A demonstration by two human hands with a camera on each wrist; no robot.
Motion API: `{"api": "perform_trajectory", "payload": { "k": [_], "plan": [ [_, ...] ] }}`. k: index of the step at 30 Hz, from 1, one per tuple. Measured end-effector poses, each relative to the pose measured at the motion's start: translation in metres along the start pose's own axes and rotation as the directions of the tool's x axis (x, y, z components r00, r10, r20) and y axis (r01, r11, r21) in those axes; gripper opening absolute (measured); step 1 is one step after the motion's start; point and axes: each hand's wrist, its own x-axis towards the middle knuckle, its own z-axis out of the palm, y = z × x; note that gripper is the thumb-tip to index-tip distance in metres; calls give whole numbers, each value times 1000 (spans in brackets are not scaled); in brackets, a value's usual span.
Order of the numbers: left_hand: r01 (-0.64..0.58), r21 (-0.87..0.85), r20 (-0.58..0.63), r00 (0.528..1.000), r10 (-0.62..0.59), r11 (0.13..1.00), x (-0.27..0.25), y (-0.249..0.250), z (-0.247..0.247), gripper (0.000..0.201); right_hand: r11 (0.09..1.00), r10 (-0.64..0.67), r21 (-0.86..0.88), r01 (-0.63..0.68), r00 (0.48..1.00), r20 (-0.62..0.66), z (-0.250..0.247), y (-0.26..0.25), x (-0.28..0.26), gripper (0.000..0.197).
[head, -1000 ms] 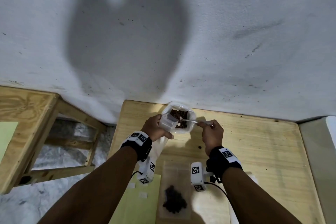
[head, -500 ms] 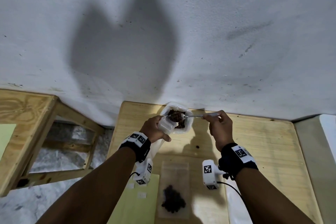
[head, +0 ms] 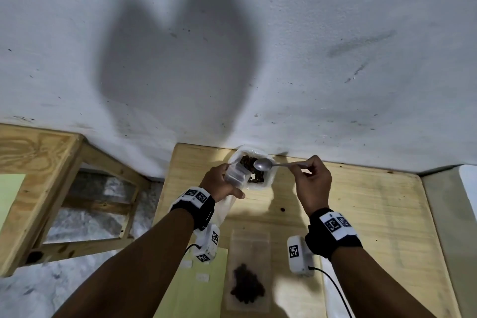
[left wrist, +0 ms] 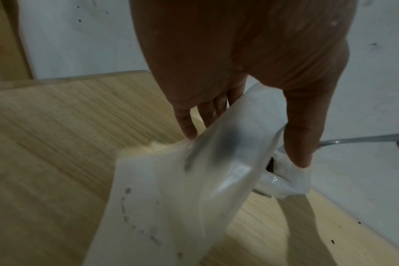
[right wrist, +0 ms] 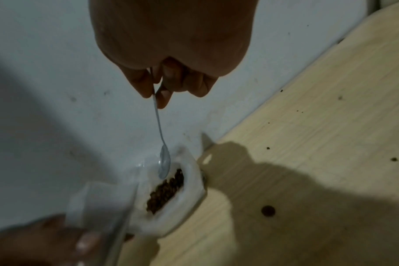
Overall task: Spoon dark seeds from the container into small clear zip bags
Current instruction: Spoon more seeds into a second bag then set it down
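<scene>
A white container (head: 268,180) of dark seeds (head: 247,161) stands at the table's far edge against the wall. My left hand (head: 225,180) grips a small clear zip bag (head: 234,175) next to the container's left rim, and the bag hangs down in the left wrist view (left wrist: 194,189). My right hand (head: 300,168) pinches the handle of a metal spoon (head: 262,164). The spoon's bowl looks empty and hovers over the seeds (right wrist: 166,189), as the right wrist view shows (right wrist: 164,162).
A filled clear bag (head: 247,281) of seeds lies flat on the wooden table (head: 361,214) near me, beside a yellow-green sheet (head: 204,292). One loose seed (head: 283,209) sits mid-table. A wooden frame (head: 38,162) stands to the left, and the wall is close behind.
My right hand has risen and drawn to the right. The spoon's bowl has lifted out of the seeds and now hovers over the container. The left hand still holds the bag.
</scene>
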Motion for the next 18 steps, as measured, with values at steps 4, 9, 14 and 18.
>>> {"api": "perform_trajectory", "payload": {
  "k": [4, 9, 14, 18],
  "plan": [
    [-1, 0, 16, 1000, 1, 1000, 0, 3, -2, 110, 995, 0, -102, 0, 1000, -7, 13, 14, -5, 27],
    [2, 6, 43, 999, -2, 1000, 0, 3, -4, 107, 991, 93, -100, -92, 996, -3, 32, 29, -7, 30],
    [-2, -13, 65, 998, 2, 1000, 2, 2, -4, 104, 938, 345, 10, -345, 938, 16, 43, 38, -3, 32],
    [-26, -26, 94, 995, 29, 999, 0, 1, -5, 98, 859, 498, 103, -501, 866, 49, 31, 38, 4, 41]
  ]
}}
